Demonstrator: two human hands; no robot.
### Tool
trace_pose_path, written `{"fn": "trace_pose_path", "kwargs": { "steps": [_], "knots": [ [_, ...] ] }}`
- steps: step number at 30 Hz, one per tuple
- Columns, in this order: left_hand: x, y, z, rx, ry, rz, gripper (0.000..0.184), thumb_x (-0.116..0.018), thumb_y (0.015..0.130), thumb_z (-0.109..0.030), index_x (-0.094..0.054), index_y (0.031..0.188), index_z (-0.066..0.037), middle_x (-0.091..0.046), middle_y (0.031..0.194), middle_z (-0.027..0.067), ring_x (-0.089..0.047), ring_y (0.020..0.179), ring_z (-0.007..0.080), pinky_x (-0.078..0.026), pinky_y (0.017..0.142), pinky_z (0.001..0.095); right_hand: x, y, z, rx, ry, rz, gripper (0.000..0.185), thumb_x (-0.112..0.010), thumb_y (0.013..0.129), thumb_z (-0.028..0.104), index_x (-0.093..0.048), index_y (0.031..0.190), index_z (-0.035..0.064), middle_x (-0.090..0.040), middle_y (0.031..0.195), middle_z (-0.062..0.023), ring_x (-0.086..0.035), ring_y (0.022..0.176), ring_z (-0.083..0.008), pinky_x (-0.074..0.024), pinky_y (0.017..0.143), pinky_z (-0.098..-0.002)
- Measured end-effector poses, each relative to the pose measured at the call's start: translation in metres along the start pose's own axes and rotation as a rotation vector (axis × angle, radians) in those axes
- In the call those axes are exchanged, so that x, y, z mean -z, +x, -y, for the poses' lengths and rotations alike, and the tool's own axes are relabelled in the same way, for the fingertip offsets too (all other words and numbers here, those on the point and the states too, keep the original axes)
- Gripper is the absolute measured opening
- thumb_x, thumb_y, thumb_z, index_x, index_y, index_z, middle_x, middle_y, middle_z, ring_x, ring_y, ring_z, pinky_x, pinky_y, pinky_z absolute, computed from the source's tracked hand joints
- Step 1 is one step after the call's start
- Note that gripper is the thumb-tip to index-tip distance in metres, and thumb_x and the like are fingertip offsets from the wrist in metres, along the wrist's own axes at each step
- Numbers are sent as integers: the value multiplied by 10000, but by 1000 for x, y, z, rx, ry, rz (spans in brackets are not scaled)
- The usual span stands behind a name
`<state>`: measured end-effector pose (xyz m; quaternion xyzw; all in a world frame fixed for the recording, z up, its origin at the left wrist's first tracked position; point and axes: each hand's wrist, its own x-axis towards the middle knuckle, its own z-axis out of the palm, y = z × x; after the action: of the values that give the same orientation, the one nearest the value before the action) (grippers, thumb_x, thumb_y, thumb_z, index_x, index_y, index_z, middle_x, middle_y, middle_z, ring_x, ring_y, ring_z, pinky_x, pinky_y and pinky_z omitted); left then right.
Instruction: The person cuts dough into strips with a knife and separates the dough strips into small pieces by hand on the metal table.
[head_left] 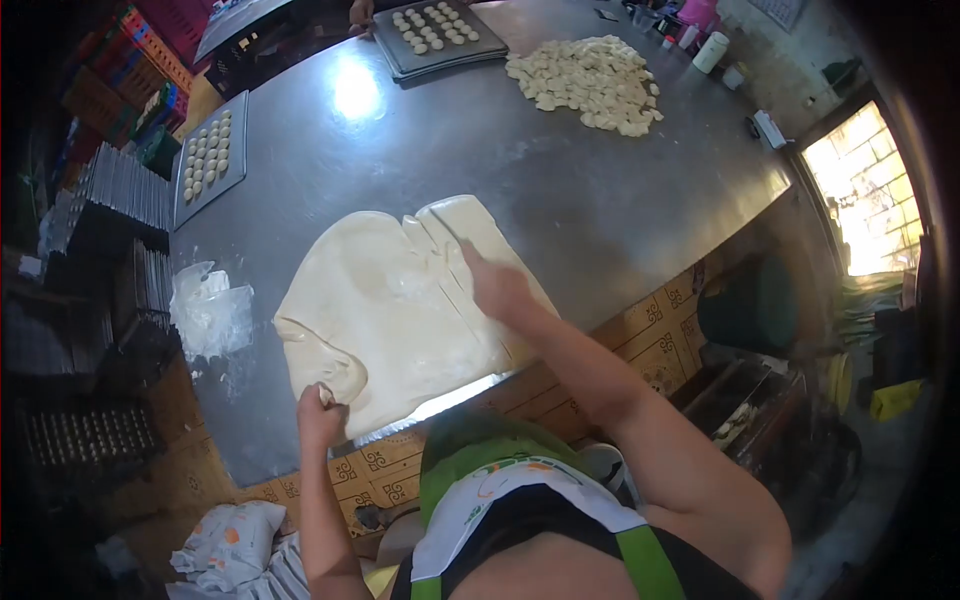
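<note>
A large flat sheet of dough (370, 290) lies on the metal table near its front edge. My left hand (320, 415) is closed on the dough's lower left edge, where the sheet is folded and bunched. Over the right part of the sheet, my right hand (497, 290) is closed around a knife (455, 234), its thin blade pointing away from me along the dough. Long cuts run through the sheet beside it, and a strip (475, 225) lies at the right side. Motion blurs the right hand a little, and the knife's handle is hidden in it.
A heap of dough pieces (590, 85) lies at the far right of the table (640, 200). Trays of dough balls stand at the back (405, 70) and left (240, 150). Flour on a plastic sheet (212, 310) is at left. Another person's hand (361, 14) touches the back tray.
</note>
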<state>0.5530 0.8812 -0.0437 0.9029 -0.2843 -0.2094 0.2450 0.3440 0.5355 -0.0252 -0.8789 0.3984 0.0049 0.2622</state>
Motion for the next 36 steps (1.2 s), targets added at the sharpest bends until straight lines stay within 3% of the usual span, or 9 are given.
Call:
{"fn": "trace_pose_path", "kwargs": {
  "steps": [7, 9, 11, 15, 20, 24, 28, 30, 36],
  "knots": [
    [8, 1, -24, 43, -51, 8, 246, -740, 651, -55, -586, 841, -30, -625, 741, 116, -616, 668, 249, -499, 644, 359, -17, 59, 7, 40, -95, -4, 703, -442, 874, 48, -245, 1538, 166, -687, 867, -189, -676, 828, -378, -504, 723, -509],
    [12, 1, -33, 43, -39, 11, 226, -732, 659, -56, -581, 827, -31, -628, 730, 111, -612, 661, 235, -498, 638, 355, -12, -8, -14, 42, 21, 75, 581, -380, 948, 113, -266, 1516, 158, -683, 974, -234, -680, 886, -380, -512, 771, -500],
    [14, -2, -28, 31, -28, 10, 217, -728, 663, -57, -579, 820, -32, -629, 725, 108, -610, 657, 227, -497, 635, 353, -10, -83, -40, 15, -77, 180, 693, -489, 896, 109, -242, 1540, 182, -680, 801, -183, -680, 748, -374, -514, 668, -481],
    [4, 11, 5, -8, 4, 28, 197, -722, 669, -63, -588, 810, -34, -638, 718, 108, -612, 650, 228, -498, 628, 352, -8, -221, -85, 9, -171, 279, 746, -542, 888, 204, -217, 1559, 211, -685, 812, -203, -682, 704, -363, -519, 642, -462],
    [1, 10, 6, -33, 68, 12, 197, -731, 662, -67, -599, 805, -35, -652, 728, 114, -622, 654, 232, -502, 634, 363, -29, -330, -147, -56, -180, 484, 719, -504, 876, 150, -259, 1547, 231, -688, 816, -196, -679, 665, -356, -527, 581, -483],
    [1, 8, 8, -16, 89, 25, 200, -739, 653, -68, -604, 796, -35, -658, 733, 120, -629, 662, 234, -505, 642, 371, -7, -282, -105, -27, -56, 222, 710, -500, 883, 156, -255, 1546, 229, -690, 828, -195, -682, 675, -354, -526, 581, -489],
    [1, 14, 3, -15, 16, 0, 212, -751, 643, -66, -617, 805, -34, -665, 742, 123, -644, 679, 235, -509, 651, 373, -7, -124, -66, 88, 37, -242, 659, -485, 905, 116, -290, 1528, 206, -685, 847, -187, -687, 778, -364, -528, 739, -507],
    [1, 12, 4, -12, -5, 7, 229, -755, 637, -65, -633, 828, -33, -670, 750, 124, -656, 697, 236, -511, 658, 366, 16, -42, -31, -92, -13, 78, 666, -469, 894, 85, -282, 1526, 183, -686, 926, -204, -685, 865, -361, -527, 778, -498],
    [-1, 13, 12, 26, -119, -21, 258, -740, 645, -62, -652, 884, -26, -677, 763, 127, -661, 716, 222, -516, 676, 357, -5, 86, 2, 13, -70, -2, 701, -443, 876, 55, -255, 1539, 179, -687, 984, -211, -672, 918, -388, -513, 834, -495]
  ]
}}
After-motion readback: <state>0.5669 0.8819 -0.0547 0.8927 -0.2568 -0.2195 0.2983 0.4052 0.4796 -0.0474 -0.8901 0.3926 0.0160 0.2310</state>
